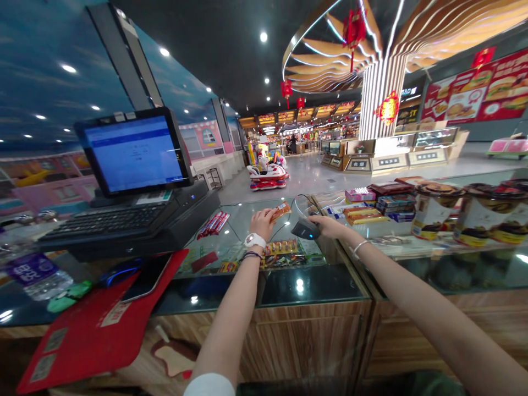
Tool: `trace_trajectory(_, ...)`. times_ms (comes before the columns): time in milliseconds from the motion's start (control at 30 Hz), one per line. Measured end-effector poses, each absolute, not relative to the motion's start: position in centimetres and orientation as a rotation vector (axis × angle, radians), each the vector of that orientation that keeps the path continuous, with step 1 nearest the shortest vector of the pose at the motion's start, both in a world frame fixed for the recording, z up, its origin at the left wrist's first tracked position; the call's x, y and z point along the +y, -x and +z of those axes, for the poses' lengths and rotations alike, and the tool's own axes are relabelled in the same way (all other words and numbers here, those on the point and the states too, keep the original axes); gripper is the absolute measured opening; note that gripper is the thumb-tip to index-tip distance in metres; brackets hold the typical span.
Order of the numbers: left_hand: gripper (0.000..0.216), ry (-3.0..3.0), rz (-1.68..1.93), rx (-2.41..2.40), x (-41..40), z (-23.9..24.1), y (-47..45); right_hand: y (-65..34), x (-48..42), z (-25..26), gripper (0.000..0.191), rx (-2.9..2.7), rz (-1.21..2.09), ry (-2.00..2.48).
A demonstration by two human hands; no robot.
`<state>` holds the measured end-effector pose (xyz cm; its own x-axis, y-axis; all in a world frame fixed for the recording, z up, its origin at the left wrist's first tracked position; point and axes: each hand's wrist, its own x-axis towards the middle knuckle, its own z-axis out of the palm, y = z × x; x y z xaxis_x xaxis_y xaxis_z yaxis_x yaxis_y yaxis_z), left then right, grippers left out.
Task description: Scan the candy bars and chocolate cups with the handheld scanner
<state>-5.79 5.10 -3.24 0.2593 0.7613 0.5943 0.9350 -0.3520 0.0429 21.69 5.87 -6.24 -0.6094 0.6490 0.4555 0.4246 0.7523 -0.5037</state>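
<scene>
My left hand (261, 224), with a white watch at the wrist, is closed on a small orange snack packet (281, 211) above the glass counter. To its right, my right hand (325, 225) grips a black barcode scanner (306, 229), whose head points left toward the packet and shows a small blue light. Packet and scanner are apart. Several red-and-blue snack packs (213, 224) lie on the glass left of my left hand. Under the glass, below both hands, are rows of colourful packets (282, 247).
At left stand a monitor (132, 151) and a keyboard (111, 220); a phone (147, 278) and a mouse (124, 271) rest by a red mat (103, 330). Stacked snack boxes (394, 201) and large cups (437, 212) line the right counter. A cable runs behind the scanner.
</scene>
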Motion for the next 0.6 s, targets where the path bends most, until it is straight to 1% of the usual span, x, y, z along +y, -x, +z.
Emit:
trace_trajectory(400,0.047,2.258,-0.758,-1.559,5.0,-2.9,5.5,-22.0,6.3,-6.5,0.063,-2.400,0.512,0.754)
trace_trajectory(533,0.047,2.288,-0.765,-1.559,4.8,-2.6,5.5,-22.1,6.3,-6.4,0.071,-2.309,0.463,0.860)
trace_trajectory(600,0.047,2.308,-0.750,-1.558,4.8,-2.5,5.4,-22.0,6.2,-6.2,0.070,-2.230,0.399,0.954)
